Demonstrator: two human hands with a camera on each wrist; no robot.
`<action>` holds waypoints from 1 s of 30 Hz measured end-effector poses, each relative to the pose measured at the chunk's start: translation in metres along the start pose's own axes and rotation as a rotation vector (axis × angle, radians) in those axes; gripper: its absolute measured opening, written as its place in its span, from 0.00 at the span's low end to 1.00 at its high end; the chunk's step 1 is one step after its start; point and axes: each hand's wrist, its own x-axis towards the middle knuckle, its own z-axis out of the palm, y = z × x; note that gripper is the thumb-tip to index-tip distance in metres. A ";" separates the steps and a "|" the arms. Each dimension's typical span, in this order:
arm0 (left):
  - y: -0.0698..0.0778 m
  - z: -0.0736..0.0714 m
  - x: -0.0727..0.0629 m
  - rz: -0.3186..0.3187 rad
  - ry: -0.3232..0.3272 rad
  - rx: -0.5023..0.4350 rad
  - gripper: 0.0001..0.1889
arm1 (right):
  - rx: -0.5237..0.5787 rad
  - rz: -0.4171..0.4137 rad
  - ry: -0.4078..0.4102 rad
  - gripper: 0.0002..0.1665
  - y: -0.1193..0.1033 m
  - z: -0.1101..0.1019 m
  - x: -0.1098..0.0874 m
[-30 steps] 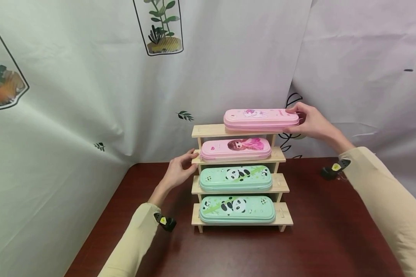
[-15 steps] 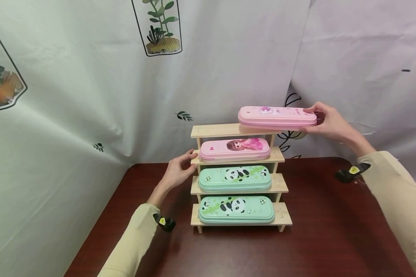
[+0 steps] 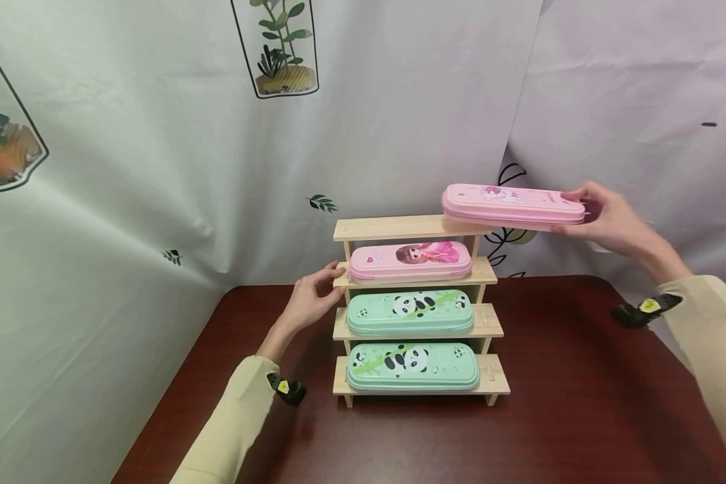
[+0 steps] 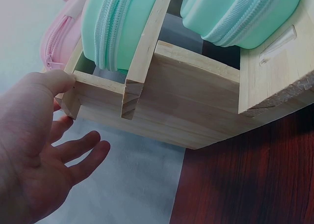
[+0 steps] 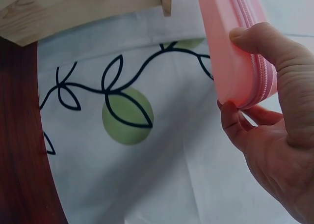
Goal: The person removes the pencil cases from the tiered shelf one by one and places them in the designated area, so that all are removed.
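Farther right than a second ago, the upper pink case [image 3: 514, 205] is right of centre in the head view, its left end overlapping the top shelf of the wooden rack [image 3: 387, 228]. The right hand [image 3: 608, 218] pinches its other end between thumb and fingers. Left of centre, the left hand [image 3: 310, 299] pinches the rack's second shelf, beside the lower pink case [image 3: 384, 263].

left hand [image 4: 29, 140] pinching rack [image 4: 181, 101], 2 green cases [image 4: 110, 30] [image 4: 235, 17]
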 end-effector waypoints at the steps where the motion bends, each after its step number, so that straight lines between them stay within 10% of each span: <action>1: 0.000 0.000 0.000 -0.001 0.001 0.001 0.23 | -0.002 0.002 0.004 0.26 0.001 -0.002 -0.002; 30: 0.001 0.000 -0.001 -0.015 -0.005 -0.004 0.23 | 0.019 0.120 0.097 0.28 0.050 -0.047 -0.053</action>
